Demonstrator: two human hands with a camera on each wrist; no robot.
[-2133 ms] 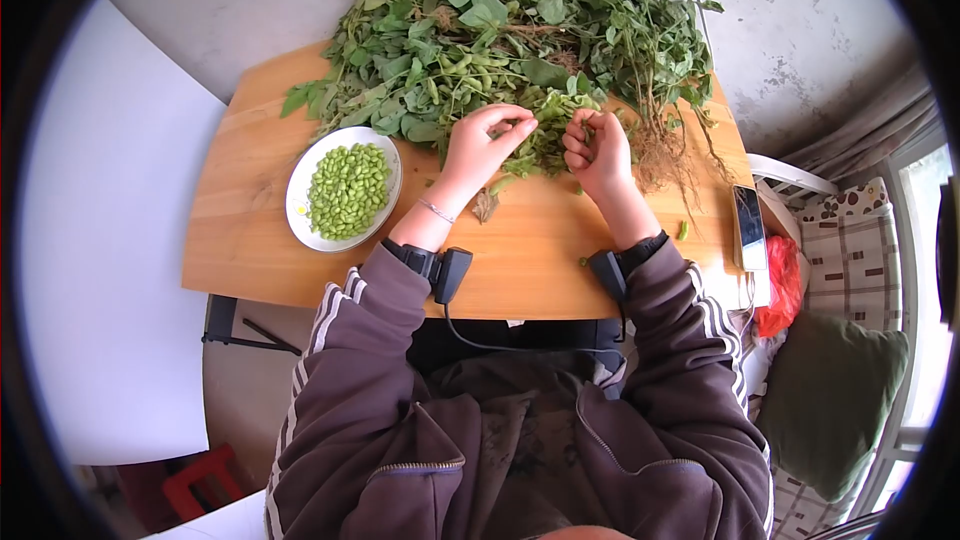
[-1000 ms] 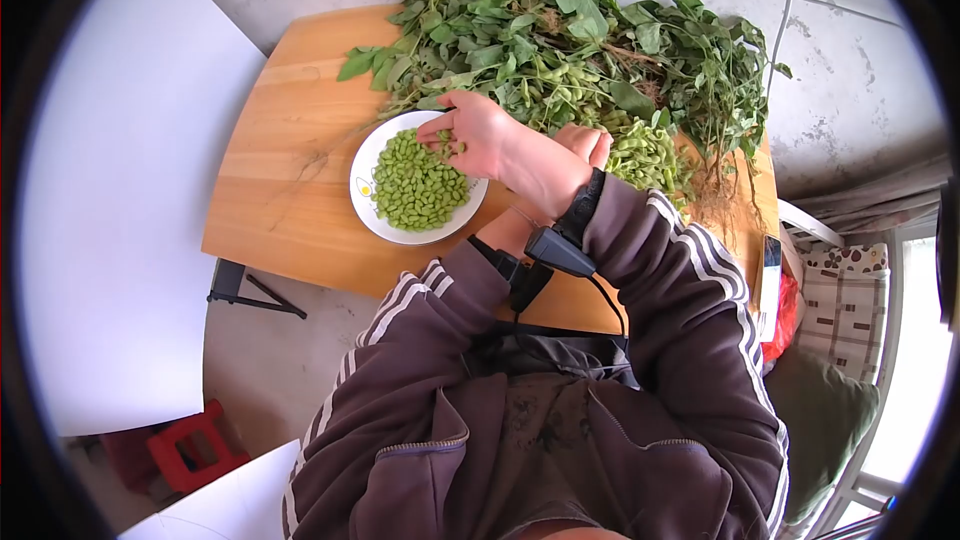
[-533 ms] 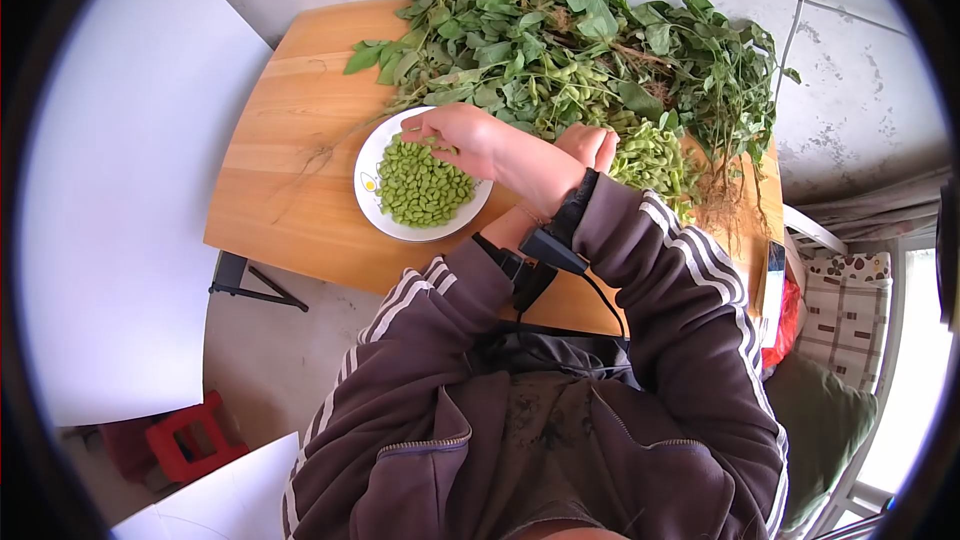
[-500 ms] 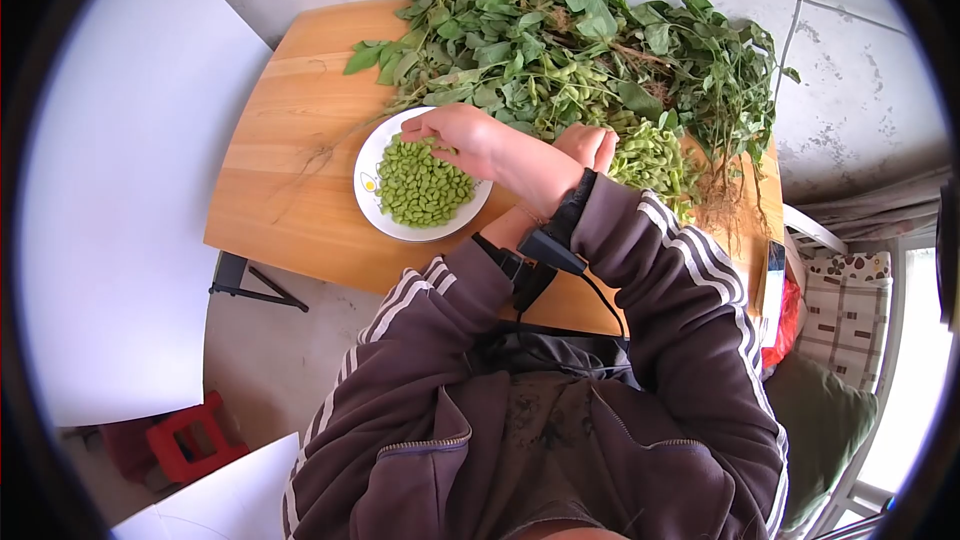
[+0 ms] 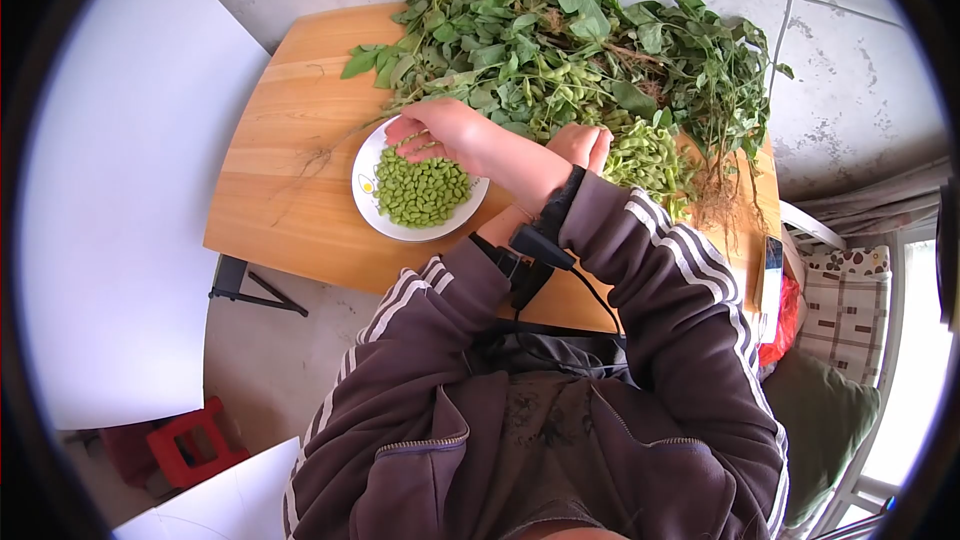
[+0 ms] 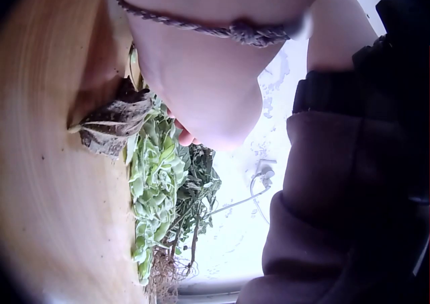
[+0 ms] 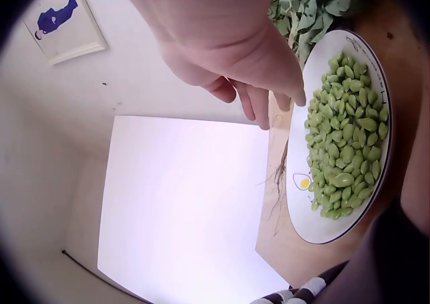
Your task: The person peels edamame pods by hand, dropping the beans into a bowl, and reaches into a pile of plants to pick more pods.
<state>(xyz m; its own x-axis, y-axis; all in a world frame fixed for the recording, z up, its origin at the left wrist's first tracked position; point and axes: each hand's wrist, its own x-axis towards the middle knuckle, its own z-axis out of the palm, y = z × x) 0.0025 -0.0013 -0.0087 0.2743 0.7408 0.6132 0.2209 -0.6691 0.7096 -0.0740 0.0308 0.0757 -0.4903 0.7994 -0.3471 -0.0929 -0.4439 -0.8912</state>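
Note:
My right hand [image 5: 435, 130] reaches across my left arm, over the far left part of a white plate [image 5: 366, 165] of shelled green soybeans [image 5: 425, 192]. In the right wrist view, that hand [image 7: 228, 55] has its fingers loosely extended beside the plate's rim, and no beans show in it. My left hand [image 5: 578, 145] is by a heap of green soybean pods [image 5: 650, 155], under the crossing right forearm. The left wrist view shows mostly the back of this hand [image 6: 201, 89]; its fingers are largely hidden, and I cannot tell whether it holds anything.
Leafy soybean plants [image 5: 590, 10] with roots cover the back of the wooden table [image 5: 270, 160]. A dry brown leaf [image 6: 114, 122] lies near my left hand. A phone [image 5: 768, 275] lies at the table's right edge. A red stool [image 5: 195, 445] stands on the floor at left.
My right hand has swung left from the pods, across my left arm to the plate; beans seen at its fingers a second ago no longer show there. My left hand's fingers have become hidden.

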